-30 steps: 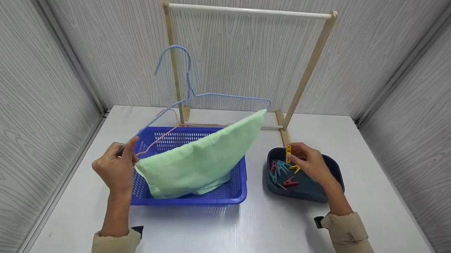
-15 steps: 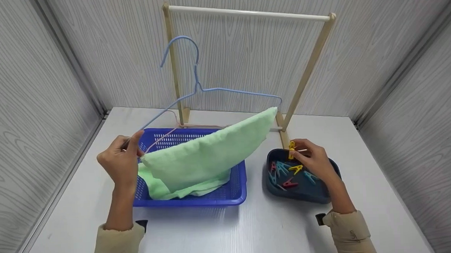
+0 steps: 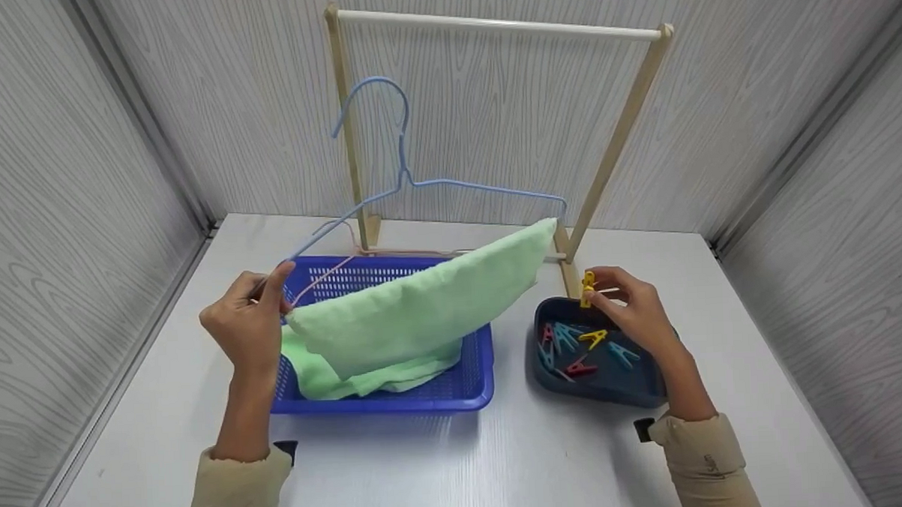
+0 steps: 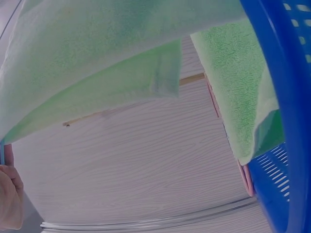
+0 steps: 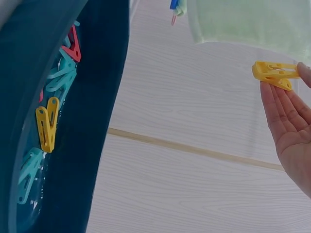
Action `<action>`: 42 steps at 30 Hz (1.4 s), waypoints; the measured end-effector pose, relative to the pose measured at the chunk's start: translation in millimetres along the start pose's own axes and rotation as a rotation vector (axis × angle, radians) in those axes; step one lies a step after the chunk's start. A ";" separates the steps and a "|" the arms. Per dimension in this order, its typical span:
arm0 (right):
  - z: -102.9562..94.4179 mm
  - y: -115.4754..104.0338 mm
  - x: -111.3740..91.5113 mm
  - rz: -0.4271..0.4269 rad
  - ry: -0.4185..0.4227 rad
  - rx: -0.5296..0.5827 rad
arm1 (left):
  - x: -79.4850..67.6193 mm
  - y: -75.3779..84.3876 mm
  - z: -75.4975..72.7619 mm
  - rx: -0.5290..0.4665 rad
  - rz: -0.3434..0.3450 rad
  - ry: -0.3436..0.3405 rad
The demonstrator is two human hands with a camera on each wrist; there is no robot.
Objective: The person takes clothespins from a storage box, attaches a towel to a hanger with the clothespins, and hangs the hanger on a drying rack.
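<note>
In the head view, the blue hanger (image 3: 486,188) is gripped at its left end by the left hand (image 3: 247,328), left of centre, and the green cloth (image 3: 423,307) is slung below it, mid-frame, over the blue basket (image 3: 396,407). A yellow clothespin (image 3: 588,288) is pinched by the right hand (image 3: 637,311) above the back of the dark tray (image 3: 606,394), right of centre. In the left wrist view, the cloth is spread across the upper left; at the lower left edge the hand is cropped. In the right wrist view, the clothespin is held between thumb and fingertips at the right edge, apart from the cloth above. The step in hand is judged to be clip fetching; next, the clothespin would need to be brought to the cloth's edge and squeezed apart there, the hanger being steadied.
</note>
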State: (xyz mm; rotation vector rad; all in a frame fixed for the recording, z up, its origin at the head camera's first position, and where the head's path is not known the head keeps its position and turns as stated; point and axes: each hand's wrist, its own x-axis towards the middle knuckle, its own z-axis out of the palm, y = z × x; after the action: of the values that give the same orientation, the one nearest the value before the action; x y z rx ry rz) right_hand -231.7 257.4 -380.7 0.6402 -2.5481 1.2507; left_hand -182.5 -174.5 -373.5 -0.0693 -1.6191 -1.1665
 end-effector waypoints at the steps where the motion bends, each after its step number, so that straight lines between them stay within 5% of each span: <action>1: -0.4 -2.0 0.2 0.006 -0.001 -0.008 | -0.4 -0.2 0.3 -0.004 -0.001 0.001; 19: -3.1 -17.5 9.2 -0.035 0.007 -0.011 | -4.1 0.2 3.4 -0.045 0.017 -0.012; 42: -11.8 -35.1 21.2 -0.194 0.070 0.086 | -4.7 0.2 6.1 -0.071 0.064 -0.025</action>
State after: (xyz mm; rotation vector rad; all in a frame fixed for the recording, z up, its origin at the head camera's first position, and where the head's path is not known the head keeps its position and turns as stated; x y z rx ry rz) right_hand -233.4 241.8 -341.0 0.8250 -2.3231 1.2969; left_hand -184.7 -167.8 -376.6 -0.1804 -1.5857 -1.1782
